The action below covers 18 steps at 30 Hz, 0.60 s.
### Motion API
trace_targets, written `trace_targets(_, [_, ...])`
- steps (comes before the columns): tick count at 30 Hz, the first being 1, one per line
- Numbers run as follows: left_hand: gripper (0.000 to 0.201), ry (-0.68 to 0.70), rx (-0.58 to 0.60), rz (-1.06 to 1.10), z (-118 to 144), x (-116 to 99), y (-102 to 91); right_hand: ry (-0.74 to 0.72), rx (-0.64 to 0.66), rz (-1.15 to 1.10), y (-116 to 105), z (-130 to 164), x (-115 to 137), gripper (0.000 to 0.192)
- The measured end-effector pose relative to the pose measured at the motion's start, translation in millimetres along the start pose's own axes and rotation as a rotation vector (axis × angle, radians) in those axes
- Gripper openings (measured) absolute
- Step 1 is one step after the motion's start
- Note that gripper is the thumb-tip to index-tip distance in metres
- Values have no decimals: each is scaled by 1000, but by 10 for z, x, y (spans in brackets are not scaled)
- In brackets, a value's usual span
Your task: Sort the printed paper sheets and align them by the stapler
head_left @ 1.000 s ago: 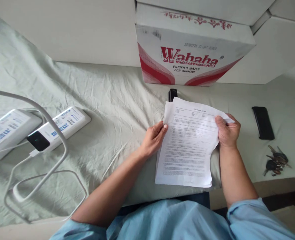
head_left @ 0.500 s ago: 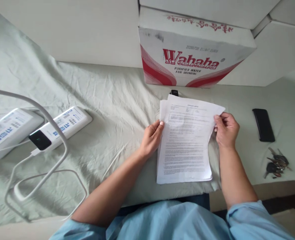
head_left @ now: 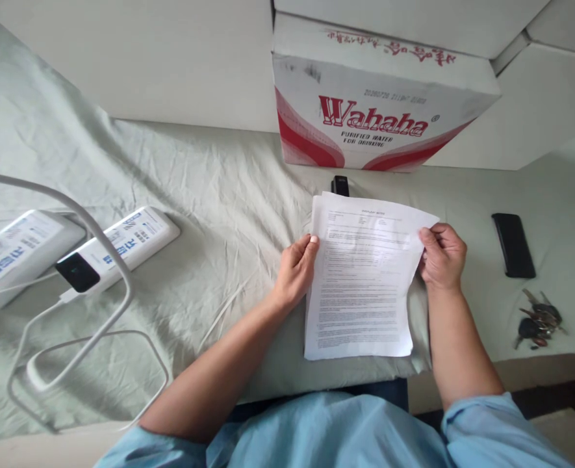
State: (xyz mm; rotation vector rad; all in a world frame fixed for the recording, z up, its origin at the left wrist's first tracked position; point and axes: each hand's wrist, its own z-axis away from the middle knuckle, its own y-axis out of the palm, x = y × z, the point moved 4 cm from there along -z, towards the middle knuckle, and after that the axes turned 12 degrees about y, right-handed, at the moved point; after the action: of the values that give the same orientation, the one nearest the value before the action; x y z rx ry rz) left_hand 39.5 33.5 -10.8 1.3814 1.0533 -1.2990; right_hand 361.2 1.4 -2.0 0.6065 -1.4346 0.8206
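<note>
A small stack of printed paper sheets is held above the cloth in front of me. My left hand pinches the left edge of the stack, thumb on top. On the other side my right hand grips the upper right edge between thumb and curled fingers. The top page carries a heading and dense lines of text too small to read. Just behind the stack's upper edge lies a small black object, partly covered by the paper.
A Wahaha water carton stands at the back. To the left lie two white power banks with a looped white cable. A black phone and a bunch of keys rest at the right on the green cloth.
The top sheet has dropped slightly and lies more evenly over the others. More of the small black object shows behind it. Both hands have stayed nearly in place.
</note>
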Motion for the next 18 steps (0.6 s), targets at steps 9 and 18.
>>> trace_targets(9, [59,15,-3,36,3,-20,10,38,1,9,59,21,-28,52])
trace_targets(18, [56,72,8,24,11,-6,13,50,18,-18,84,34,-27,52])
